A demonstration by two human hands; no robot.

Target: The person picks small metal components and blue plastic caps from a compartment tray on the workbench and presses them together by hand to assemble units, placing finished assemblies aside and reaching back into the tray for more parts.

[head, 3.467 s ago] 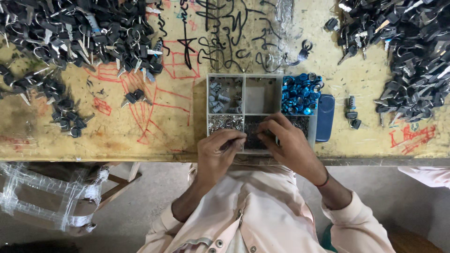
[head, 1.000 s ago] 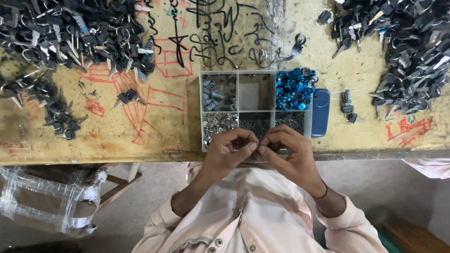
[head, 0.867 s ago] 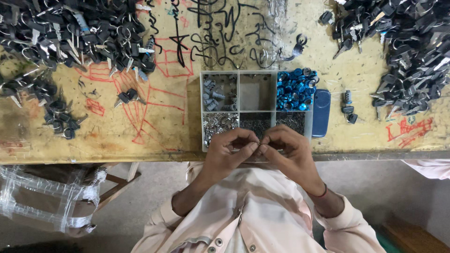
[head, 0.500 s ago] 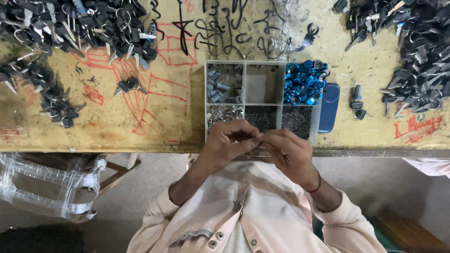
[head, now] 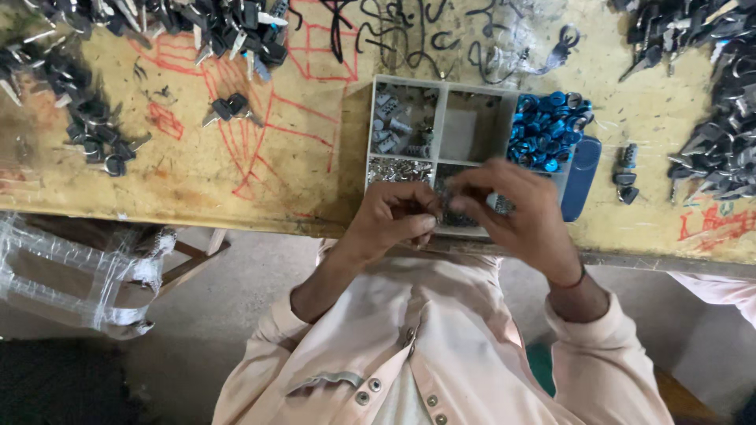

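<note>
Over the near edge of a worn yellow workbench [head: 236, 181], scribbled with red and black marker lines, a seated person in a pale pink button shirt [head: 441, 354] holds both hands together just above a grey compartment tray [head: 370, 134]. The left hand [head: 394, 220] is curled, its fingertips pinched onto a small dark metal part [head: 446, 206]. The right hand [head: 520, 212] meets it from the other side, thumb and fingers closed on the same small piece, so the two hands touch around it. The part is too small and too hidden by fingers to make out its exact shape. A dark band sits on the right wrist.

Beneath the hands, the tray is split into six sections. Its far left section holds grey metal cylinders [head: 398, 130], the far middle one looks nearly bare, and the far right one is heaped with bright blue rings [head: 547, 130]. The near left section holds small silvery bits [head: 398, 169]; the other near sections are mostly covered by the hands. A flat blue object [head: 581, 177] lies just beside the tray's right wall.

Dark keys lie in heaps at the bench's far left [head: 94, 118] and far right [head: 724, 142], well apart from the hands. Plastic-wrapped white chair framing [head: 79, 267] stands below the bench on the left.
</note>
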